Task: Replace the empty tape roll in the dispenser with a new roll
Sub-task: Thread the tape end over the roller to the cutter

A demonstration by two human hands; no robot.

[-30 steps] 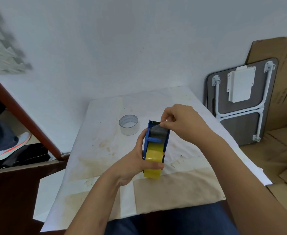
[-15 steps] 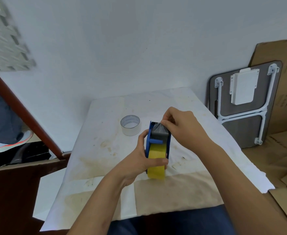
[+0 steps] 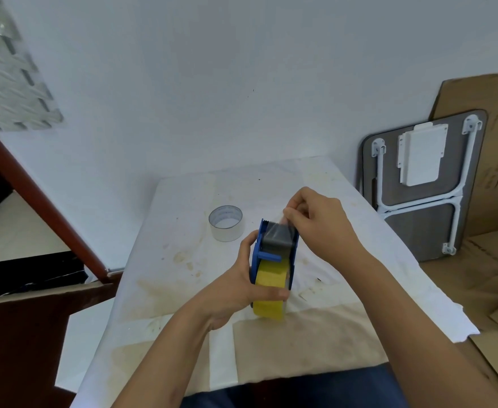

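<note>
Dispenser (image 3: pixel 274 254), blue, is held upright just above the middle of the tabletop (image 3: pixel 183 260), serrated cutter end pointing toward the far edge. Head view only.

New roll (image 3: pixel 271 290), yellow, sits inside the dispenser frame; its lower part sticks out below the blue side plates. Clear tape strip (image 3: pixel 278 231) runs from the roll over the grey roller toward the cutter end.

Left hand (image 3: pixel 242 287) is closed round the dispenser and roll: thumb across the yellow face, fingers behind the left side plate.

Right hand (image 3: pixel 318 222) is at the top of the dispenser, thumb and forefinger pinched on the free end of the tape strip, just above the grey roller. The other fingers are curled in.

Empty roll (image 3: pixel 225 223), a clear core, stands on its edge face on the tabletop, toward the far edge and left of the dispenser, apart from both hands.

Tabletop is covered in white paper with brown stains and a tan patch along the near edge.

Off the right edge, a folded table (image 3: pixel 418 231) leans against the wall with cardboard (image 3: pixel 492 172) behind it.
</note>
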